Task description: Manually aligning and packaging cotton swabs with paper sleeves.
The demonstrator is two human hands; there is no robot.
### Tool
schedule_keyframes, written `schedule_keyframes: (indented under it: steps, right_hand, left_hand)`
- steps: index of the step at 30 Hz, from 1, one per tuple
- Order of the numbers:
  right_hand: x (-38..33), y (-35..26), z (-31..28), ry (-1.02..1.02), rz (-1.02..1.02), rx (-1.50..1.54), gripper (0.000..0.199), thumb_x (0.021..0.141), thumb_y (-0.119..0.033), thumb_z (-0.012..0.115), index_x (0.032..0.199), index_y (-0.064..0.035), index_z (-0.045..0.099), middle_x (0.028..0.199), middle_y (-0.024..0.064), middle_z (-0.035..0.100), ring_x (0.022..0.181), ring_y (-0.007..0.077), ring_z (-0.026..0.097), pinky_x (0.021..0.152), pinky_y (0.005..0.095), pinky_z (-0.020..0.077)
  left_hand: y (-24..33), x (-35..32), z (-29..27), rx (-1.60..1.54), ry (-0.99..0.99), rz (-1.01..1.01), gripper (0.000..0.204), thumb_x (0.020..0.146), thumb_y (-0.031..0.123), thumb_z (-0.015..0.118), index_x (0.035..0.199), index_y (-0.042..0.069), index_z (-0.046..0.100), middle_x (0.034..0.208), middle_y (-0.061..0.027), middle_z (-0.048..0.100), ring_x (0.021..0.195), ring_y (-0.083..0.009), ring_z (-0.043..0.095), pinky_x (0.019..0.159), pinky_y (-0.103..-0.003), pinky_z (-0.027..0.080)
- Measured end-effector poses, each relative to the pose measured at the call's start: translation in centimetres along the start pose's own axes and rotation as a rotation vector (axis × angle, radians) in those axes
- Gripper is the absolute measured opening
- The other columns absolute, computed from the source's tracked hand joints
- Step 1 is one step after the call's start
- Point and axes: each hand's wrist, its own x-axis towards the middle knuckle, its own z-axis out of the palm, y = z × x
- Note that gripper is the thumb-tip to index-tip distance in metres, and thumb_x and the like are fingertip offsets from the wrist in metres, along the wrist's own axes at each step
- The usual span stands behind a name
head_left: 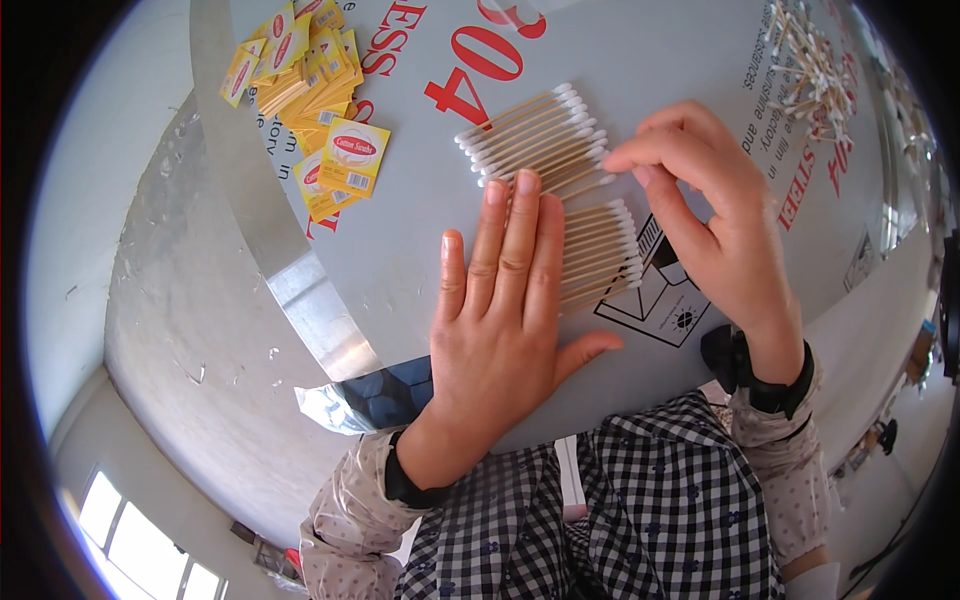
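Observation:
Cotton swabs with pale sticks and white tips lie side by side in two groups on a grey sheet-covered table. My left hand [500,300] lies flat, fingers stretched and slightly spread, over the left ends of the nearer group [600,250] and touching the lower edge of the farther group [535,130]. At the right ends of the farther group, my right hand [710,195] has its thumb and forefinger drawn together in a pinch at a cotton swab's tip [607,180]. Its other fingers are curled back.
Small yellow printed packets [355,155] are heaped at the far left. A loose, jumbled pile of cotton swabs [815,75] sits at the far right. A shiny metal strip [320,310] borders the table's left side, with crumpled silvery film [340,405] near my left wrist.

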Motion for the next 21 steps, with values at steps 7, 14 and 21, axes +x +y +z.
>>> schedule_keyframes:
  steps: [7, 14, 21]
  right_hand:
    - [0.7, -0.2, 0.5, 0.057, -0.014, 0.039, 0.016, 0.087, 0.006, 0.063, 0.098, -0.0042, 0.068, 0.094, 0.0041, 0.061, 0.077, 0.0122, 0.056, 0.066, 0.0243, 0.0428]
    - [-1.9, -0.7, 0.2, 0.131, 0.015, 0.046, 0.015, 0.091, 0.007, 0.060, 0.104, 0.0022, 0.064, 0.098, 0.0056, 0.061, 0.082, 0.0124, 0.056, 0.074, 0.0232, 0.0429]
    - [-4.6, -0.2, 1.9, 0.339, 0.188, 0.613, 0.034, 0.108, -0.020, 0.039, 0.124, 0.0065, 0.055, 0.124, 0.0168, 0.064, 0.116, 0.0256, 0.063, 0.094, 0.0331, 0.0502]
  left_hand:
    - [0.0, -0.7, -0.2, -0.064, 0.033, 0.019, 0.103, 0.081, 0.071, 0.058, 0.149, -0.003, 0.034, 0.160, -0.0280, 0.021, 0.150, -0.0460, 0.017, 0.116, -0.064, 0.014]
    - [0.1, -1.9, -0.5, -0.108, 0.011, 0.039, 0.100, 0.081, 0.071, 0.059, 0.144, -0.005, 0.040, 0.158, -0.0316, 0.022, 0.149, -0.0483, 0.018, 0.116, -0.064, 0.013]
    - [0.9, -1.9, -0.4, -0.095, -0.037, 0.050, 0.094, 0.088, 0.070, 0.047, 0.144, -0.005, 0.044, 0.155, -0.0218, 0.038, 0.148, -0.0365, 0.031, 0.119, -0.055, 0.014]
